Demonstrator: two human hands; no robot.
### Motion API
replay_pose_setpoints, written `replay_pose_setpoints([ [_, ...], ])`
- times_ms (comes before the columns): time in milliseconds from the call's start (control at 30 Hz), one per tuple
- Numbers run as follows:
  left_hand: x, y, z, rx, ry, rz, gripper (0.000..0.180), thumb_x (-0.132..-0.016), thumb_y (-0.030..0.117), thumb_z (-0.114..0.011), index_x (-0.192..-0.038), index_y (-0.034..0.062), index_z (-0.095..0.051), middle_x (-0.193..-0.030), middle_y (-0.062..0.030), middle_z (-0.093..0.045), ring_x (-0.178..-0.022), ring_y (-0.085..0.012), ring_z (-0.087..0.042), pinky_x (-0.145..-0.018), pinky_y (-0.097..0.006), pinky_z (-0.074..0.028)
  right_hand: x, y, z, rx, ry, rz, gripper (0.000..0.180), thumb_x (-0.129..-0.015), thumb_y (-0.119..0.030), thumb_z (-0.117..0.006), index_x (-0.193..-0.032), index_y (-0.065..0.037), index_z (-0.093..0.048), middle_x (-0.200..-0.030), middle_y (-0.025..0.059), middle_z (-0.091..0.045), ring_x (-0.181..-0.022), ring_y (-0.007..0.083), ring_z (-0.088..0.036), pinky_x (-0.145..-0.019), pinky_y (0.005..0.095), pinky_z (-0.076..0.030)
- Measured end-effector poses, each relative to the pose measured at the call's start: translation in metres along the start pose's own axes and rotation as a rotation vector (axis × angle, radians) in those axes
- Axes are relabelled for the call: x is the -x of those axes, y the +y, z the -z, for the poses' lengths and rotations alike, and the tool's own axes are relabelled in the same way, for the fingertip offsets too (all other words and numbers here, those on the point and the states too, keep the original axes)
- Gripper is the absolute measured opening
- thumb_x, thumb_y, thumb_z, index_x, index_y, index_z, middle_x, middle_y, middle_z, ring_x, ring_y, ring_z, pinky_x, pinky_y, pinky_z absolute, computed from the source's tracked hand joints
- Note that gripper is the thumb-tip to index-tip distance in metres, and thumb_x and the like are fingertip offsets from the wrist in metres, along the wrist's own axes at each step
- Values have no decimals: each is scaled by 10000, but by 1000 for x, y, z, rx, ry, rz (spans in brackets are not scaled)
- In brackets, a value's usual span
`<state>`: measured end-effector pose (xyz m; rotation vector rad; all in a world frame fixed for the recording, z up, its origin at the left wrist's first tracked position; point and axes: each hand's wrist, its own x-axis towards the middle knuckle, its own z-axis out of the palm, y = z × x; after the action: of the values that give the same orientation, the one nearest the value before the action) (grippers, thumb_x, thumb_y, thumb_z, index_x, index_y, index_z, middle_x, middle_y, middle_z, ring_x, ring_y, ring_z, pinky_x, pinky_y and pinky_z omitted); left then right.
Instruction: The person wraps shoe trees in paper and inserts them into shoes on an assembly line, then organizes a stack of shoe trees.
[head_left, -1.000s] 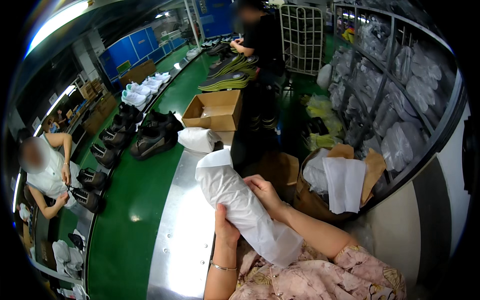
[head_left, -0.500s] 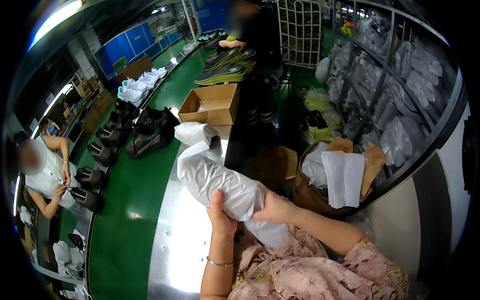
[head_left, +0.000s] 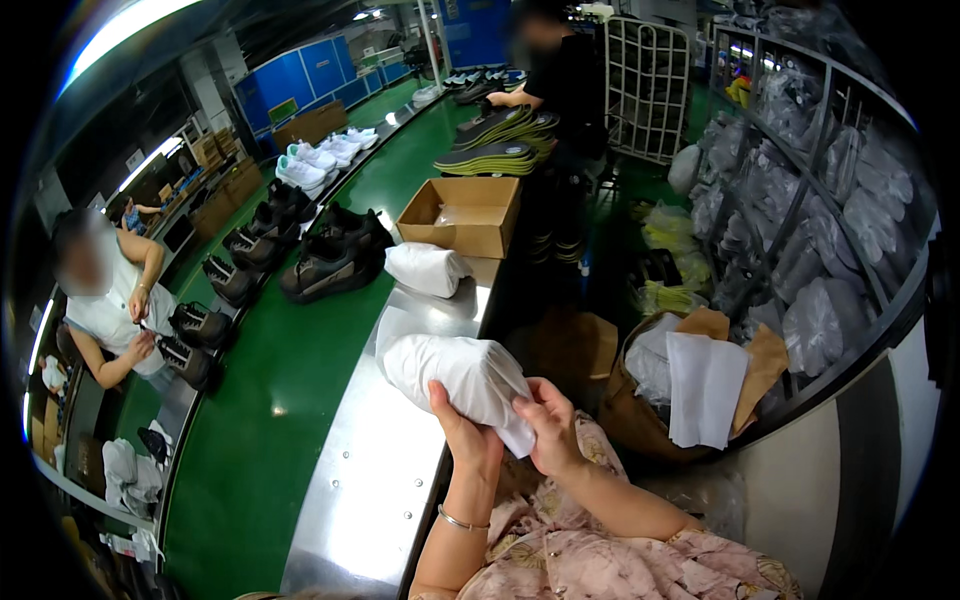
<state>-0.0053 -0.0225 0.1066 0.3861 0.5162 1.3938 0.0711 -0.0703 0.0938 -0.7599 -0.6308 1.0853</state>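
I hold a white paper bundle (head_left: 450, 372) over the right edge of the metal table (head_left: 365, 480).

My left hand (head_left: 468, 440) curls around the bundle from below, the thumb on its near side and the other fingers mostly hidden; my right hand (head_left: 552, 425) pinches the paper at the right end between thumb and fingers. Whether the bundle touches the metal table, I cannot tell. To the right of the metal table stands a brown carton (head_left: 640, 425) with paper (head_left: 705, 385) in it. On the metal table, farther from me, lies a second white bundle (head_left: 425, 268), and at the far end is an open cardboard box (head_left: 452, 237). To the left of the metal table, dark shoes (head_left: 325, 272) stand on a green surface (head_left: 260, 440), and across it is a co-worker (head_left: 115, 310). Beyond the far end are stacked soles (head_left: 487, 160).
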Motion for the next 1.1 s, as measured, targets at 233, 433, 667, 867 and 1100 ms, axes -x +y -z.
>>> replay_pose_setpoints([
  [233, -13, -1, 27, 114, -113, 120, 744, -867, 602, -380, -1261, -29, -402, -1185, -189, -535, -1085, -293, -528, -948, -377, -426, -7, 15, 5, -305, -122, -248, 316, -766, -20, -663, -1066, -11, -565, -1004, 44, -611, -920, 128, -575, -826, 258, -462],
  [433, -17, 3, 21, 195, -289, 190, 744, -874, 592, -356, -1258, -44, -396, -1196, -204, -524, -1108, -324, -515, -960, -404, -413, -23, 10, 13, -388, -316, -396, 364, -747, 19, -686, -1099, -46, -619, -1078, 31, -619, -983, 130, -570, -889, 270, -444],
  [667, -18, 16, 30, 59, -249, 98, 786, -853, 603, -390, -1292, -48, -359, -1221, -210, -503, -1144, -317, -492, -995, -396, -386, -33, -1, 8, 228, -411, -145, 184, -813, -68, -669, -985, -1, -668, -980, 8, -597, -883, 81, -535, -787, 228, -437],
  [867, -18, 10, 30, 121, -313, 108, 817, -832, 601, -441, -1307, -56, -336, -1257, -206, -477, -1184, -320, -463, -1011, -404, -368, -30, 1, 7, -289, -302, -443, 184, -832, 34, -578, -1003, 0, -636, -1007, 53, -628, -921, 157, -602, -807, 283, -500],
  [1100, -23, 9, 37, 97, -371, 132, 866, -791, 611, -496, -1308, -63, -329, -1278, -207, -459, -1198, -326, -451, -1025, -419, -357, -31, 9, 5, -549, -279, -417, 382, -803, 66, -560, -1171, -34, -551, -1200, 48, -560, -1093, 178, -538, -972, 319, -426],
])
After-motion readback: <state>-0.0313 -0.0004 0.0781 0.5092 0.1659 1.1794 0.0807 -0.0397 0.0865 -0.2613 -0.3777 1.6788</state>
